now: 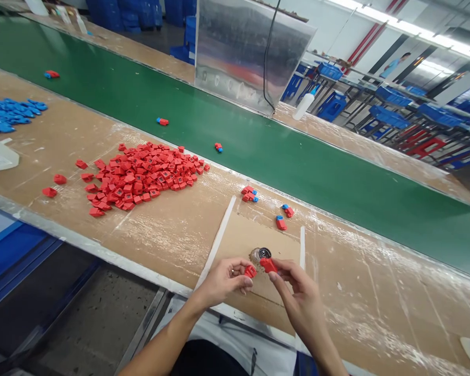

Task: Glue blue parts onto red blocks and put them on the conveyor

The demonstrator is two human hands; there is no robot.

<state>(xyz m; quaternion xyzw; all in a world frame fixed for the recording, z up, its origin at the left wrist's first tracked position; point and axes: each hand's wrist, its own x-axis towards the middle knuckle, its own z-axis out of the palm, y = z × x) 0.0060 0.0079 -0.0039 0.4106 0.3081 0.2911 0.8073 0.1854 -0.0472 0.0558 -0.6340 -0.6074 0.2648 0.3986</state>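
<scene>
A small red plastic part [250,271] is being pinched by the left hand [223,282] and a second red part [268,265] by the right hand [297,292], narrowly and close together for working, just before a small glass jar [259,255].

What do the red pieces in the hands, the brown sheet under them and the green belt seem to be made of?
The red piece in the left hand and the red piece in the right hand look like moulded plastic: uniform colour, crisp edges. The brown sheet looks like cardboard, dull and fibrous. The green belt looks like smooth semi-matte PVC or rubber; which is unclear.
</scene>
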